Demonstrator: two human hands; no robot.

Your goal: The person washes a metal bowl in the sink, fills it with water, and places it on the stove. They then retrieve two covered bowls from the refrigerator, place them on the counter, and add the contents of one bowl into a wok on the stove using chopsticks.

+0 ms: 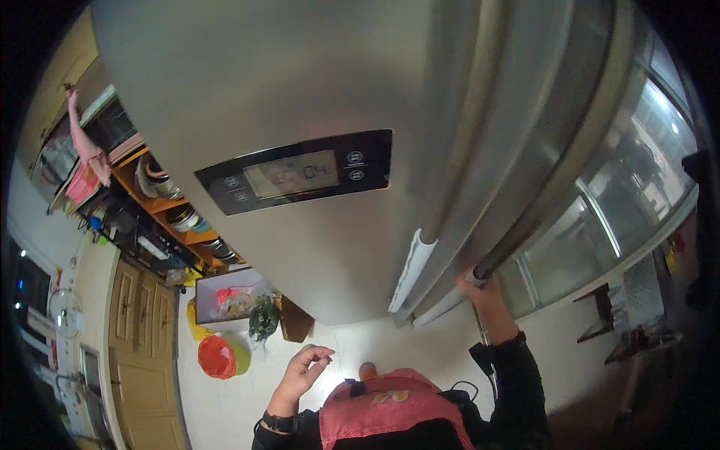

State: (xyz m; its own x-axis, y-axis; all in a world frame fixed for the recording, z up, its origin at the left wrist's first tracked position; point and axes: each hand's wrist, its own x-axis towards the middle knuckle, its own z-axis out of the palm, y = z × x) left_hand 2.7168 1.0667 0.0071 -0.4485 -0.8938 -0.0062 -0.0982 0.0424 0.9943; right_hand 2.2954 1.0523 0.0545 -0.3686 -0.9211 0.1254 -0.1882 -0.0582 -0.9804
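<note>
A stainless-steel refrigerator (326,253) with a black display panel (295,171) fills the upper middle, close in front of me. My right hand (484,289) is wrapped around the handle (450,306) of its right-hand door, at the white lower part. Beside it, the other door's handle (413,270) also has a white lower end. Whether the right-hand door stands ajar is unclear. My left hand (304,371) hangs over the floor, before my red apron (394,413). Its fingers are loosely curled, a gap shows at the thumb, and nothing is visible in it.
On the left floor are a box (225,315) with bagged produce, leafy greens (263,320) and a green bin (242,360) with a red liner. Wooden cabinets (146,365) and an orange shelf (163,205) of pots stand beyond. Glass panels (574,253) are at right.
</note>
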